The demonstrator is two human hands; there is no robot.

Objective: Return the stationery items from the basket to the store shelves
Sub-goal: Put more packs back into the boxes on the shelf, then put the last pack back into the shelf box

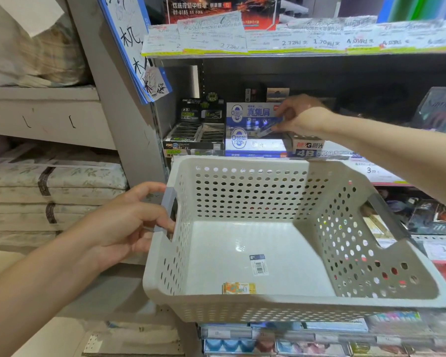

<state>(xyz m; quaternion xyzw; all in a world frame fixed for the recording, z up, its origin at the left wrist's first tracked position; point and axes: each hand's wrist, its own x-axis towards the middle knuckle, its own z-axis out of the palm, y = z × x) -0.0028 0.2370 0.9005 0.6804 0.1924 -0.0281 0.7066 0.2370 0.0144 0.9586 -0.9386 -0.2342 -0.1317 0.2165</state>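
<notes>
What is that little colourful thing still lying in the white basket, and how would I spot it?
Look at the white perforated basket that the left hand holds by its side handle. On its smooth floor, close to the near rim, lies a small flat packet. It is orange and yellow with a printed picture, unlike the barcode sticker just beyond it, which is white with a dark top.

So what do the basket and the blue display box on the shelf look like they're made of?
The basket looks like moulded plastic, off-white and slightly glossy: uniform punched holes and a glare spot on its floor. The blue display box appears to be printed card with a glossy finish, judging by its folded upright flap and its sheen, though blur leaves that open.
</notes>
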